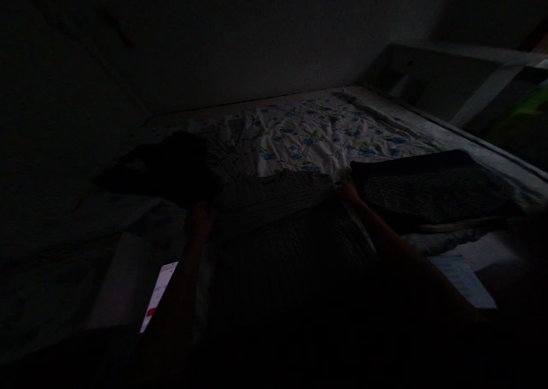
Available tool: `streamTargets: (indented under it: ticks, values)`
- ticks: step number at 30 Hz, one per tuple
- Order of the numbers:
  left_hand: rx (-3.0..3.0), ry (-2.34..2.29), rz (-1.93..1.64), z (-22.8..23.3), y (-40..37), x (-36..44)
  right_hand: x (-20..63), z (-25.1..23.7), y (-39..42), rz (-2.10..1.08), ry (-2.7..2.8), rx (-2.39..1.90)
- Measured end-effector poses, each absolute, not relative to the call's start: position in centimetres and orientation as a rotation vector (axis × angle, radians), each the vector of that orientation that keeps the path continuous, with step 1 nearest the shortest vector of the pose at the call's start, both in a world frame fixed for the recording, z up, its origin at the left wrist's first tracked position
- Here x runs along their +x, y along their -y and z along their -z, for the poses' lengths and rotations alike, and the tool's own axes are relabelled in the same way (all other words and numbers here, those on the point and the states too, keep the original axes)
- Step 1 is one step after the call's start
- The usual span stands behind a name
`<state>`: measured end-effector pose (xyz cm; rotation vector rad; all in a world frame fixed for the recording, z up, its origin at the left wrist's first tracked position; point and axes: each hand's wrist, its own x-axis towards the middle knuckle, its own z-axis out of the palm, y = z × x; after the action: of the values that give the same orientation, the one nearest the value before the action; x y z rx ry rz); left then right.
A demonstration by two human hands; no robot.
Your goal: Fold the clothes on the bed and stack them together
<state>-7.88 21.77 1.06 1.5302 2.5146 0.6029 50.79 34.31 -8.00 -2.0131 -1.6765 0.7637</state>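
The picture is very dark. A grey ribbed sweater [274,257] lies spread on the bed in front of me, with its neckline at the far side and a folded-over band across its upper part. At the left end of that band is my left hand [200,222], its fingers closed on the fabric. My right hand [349,192] pinches the band's right end. Finer finger detail is lost in the dark. Just beyond my left hand lies a black bunched garment [175,166]. To the right of my right hand sits a stack of folded dark clothes [432,189].
A floral sheet [295,137] covers the bed, which meets a wall [257,40] at the back. A phone with a lit screen [159,295] lies beside my left forearm. Pale paper [464,280] shows beyond my right forearm. A raised frame [479,92] borders the right side.
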Motion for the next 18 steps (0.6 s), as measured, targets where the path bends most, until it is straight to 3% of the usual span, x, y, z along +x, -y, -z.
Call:
streamTargets:
  ticks: [7, 14, 18]
  values:
    - [1.803, -2.009, -0.287, 0.6, -17.4, -5.7, 51.2, 9.0, -34.1, -0.800, 1.681, -2.023]
    - [1.787, -2.167, -0.425, -0.3, -15.1, -6.1, 51.0, 10.0, -33.5, -0.835, 1.524, -1.873]
    - [1.789, -2.106, -0.203, -0.1, -13.1, -5.6, 50.6, 9.4, -32.3, -0.935, 1.444, -1.946]
